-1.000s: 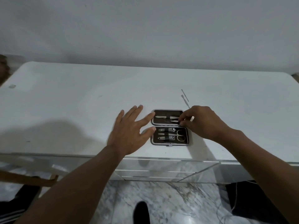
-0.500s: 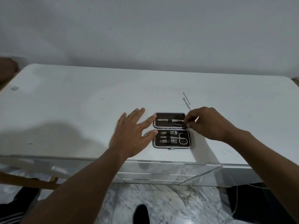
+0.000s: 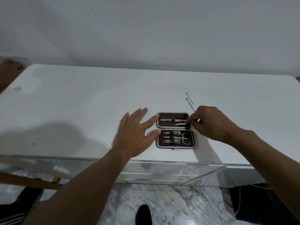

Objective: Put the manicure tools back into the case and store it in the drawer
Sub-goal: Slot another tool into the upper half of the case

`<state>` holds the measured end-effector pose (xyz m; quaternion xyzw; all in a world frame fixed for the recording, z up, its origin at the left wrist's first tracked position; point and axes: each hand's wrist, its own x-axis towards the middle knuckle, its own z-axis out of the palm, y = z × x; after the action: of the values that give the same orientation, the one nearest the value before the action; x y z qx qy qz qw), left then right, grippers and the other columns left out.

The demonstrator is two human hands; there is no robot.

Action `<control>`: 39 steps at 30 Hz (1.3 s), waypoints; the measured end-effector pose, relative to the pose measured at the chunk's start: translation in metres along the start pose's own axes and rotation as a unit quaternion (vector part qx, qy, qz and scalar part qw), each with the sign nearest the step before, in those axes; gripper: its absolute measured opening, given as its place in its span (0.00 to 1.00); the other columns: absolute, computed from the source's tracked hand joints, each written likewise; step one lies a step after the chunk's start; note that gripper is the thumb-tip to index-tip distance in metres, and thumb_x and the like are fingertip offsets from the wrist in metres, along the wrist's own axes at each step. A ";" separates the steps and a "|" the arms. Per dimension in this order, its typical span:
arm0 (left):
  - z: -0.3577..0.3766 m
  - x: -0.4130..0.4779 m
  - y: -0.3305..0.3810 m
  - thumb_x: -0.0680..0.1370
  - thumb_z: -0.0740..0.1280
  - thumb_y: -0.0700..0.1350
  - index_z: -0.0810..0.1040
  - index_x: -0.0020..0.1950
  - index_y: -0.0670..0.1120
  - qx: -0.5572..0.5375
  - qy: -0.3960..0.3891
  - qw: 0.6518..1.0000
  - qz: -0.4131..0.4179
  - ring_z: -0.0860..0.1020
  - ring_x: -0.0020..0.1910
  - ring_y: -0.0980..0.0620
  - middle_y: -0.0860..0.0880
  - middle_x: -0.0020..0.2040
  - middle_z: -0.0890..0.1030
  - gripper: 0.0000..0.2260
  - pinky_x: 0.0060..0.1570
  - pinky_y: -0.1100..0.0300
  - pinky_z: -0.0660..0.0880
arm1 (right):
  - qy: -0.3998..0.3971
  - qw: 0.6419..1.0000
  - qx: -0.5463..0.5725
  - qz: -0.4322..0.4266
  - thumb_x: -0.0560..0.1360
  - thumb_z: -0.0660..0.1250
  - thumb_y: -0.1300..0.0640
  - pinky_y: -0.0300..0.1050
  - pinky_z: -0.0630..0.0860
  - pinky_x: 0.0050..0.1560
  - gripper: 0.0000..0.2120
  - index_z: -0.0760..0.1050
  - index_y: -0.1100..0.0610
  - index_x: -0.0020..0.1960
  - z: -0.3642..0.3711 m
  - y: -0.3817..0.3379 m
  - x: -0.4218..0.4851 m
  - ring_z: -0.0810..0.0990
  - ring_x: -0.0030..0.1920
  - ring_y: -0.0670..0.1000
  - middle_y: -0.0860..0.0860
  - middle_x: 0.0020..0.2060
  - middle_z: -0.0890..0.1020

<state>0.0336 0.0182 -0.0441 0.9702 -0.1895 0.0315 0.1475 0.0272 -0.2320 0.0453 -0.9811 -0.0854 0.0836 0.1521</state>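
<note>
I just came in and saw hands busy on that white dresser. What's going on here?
A person is packing a manicure set away. The open case lies flat near the front edge of the white dresser top. The right hand pinches a slim metal tool at the upper half's right edge, seemingly sliding it into its strap. The left hand rests spread beside the case, fingertips at its left edge. Two thin tools lie loose behind the case. Clippers and scissors sit strapped in the lower half.
</note>
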 end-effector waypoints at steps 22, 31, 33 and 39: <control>0.001 0.002 -0.001 0.77 0.45 0.68 0.57 0.75 0.65 0.010 -0.008 1.000 -0.006 0.51 0.77 0.54 0.53 0.79 0.56 0.27 0.75 0.48 0.46 | -0.016 0.998 -0.054 -0.024 0.73 0.64 0.62 0.52 0.78 0.49 0.13 0.82 0.48 0.51 0.004 -0.008 0.013 0.81 0.47 0.57 0.51 0.46 0.85; 0.000 0.001 -0.001 0.77 0.44 0.68 0.56 0.75 0.65 0.008 -0.008 1.000 -0.005 0.51 0.77 0.54 0.53 0.79 0.56 0.27 0.75 0.49 0.46 | -0.039 0.995 -0.084 -0.038 0.72 0.63 0.64 0.48 0.77 0.45 0.12 0.80 0.51 0.49 0.008 -0.012 0.018 0.79 0.46 0.58 0.53 0.45 0.84; 0.000 0.001 -0.001 0.77 0.45 0.68 0.57 0.75 0.65 0.009 -0.007 1.000 -0.006 0.51 0.77 0.54 0.53 0.79 0.57 0.27 0.75 0.49 0.46 | -0.032 0.995 -0.084 -0.032 0.72 0.63 0.63 0.50 0.78 0.45 0.12 0.80 0.50 0.48 0.007 -0.013 0.018 0.79 0.45 0.58 0.54 0.44 0.83; 0.000 0.001 -0.001 0.77 0.46 0.68 0.56 0.75 0.65 0.012 -0.008 1.000 -0.005 0.51 0.77 0.53 0.53 0.79 0.57 0.26 0.74 0.49 0.46 | -0.016 0.996 -0.079 -0.044 0.73 0.64 0.63 0.50 0.78 0.46 0.11 0.80 0.52 0.51 0.007 -0.018 0.019 0.80 0.45 0.59 0.55 0.43 0.84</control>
<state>0.0352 0.0183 -0.0441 0.9732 -0.1850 0.0251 0.1346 0.0418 -0.2094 0.0414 -0.9839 -0.1373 0.0854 0.0762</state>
